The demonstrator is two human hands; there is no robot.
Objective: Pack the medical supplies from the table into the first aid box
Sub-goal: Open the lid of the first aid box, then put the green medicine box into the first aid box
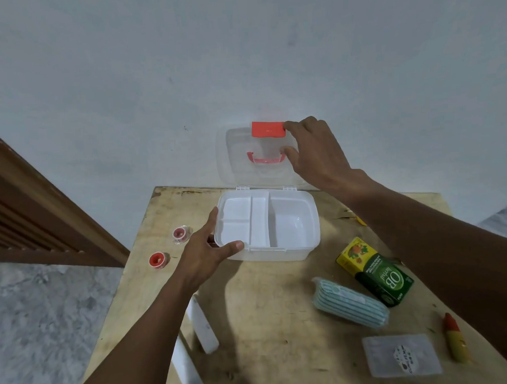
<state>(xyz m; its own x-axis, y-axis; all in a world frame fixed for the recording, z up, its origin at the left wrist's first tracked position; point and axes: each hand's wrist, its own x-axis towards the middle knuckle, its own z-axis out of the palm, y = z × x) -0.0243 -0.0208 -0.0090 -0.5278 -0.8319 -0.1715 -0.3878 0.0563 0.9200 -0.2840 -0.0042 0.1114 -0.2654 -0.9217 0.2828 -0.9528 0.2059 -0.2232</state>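
In the head view, the first aid box [279, 253] is seen at the far middle of the wooden worktop [268, 332], close to the pale wall. Its clear lid [236, 166] is raised upright on the far hinges, with a red latch [268, 128] at the top edge and a red handle [263, 159] showing through it. White dividers are seen inside the box.

The box's left end is gripped by the left hand [204, 250]: the thumb is laid on the near left corner of the rim and the fingers are curled against the left wall. The lid's right side is held by the right hand [314, 150], with a fingertip at the latch and the thumb pressed beside the handle.

Left of the box, two red tape rolls [179, 234] [158, 259] are set apart from it. Nearer than the box, to its left, two long white packets [202, 326] [185, 365] are partly hidden by the left forearm. To the box's near right lie a green and yellow carton [377, 270] and, just beside it, a striped blue-green pack [350, 302]. Farther from the box on that side, a clear flat packet [402, 355] and a red and yellow tube [455, 341] are seen side by side.
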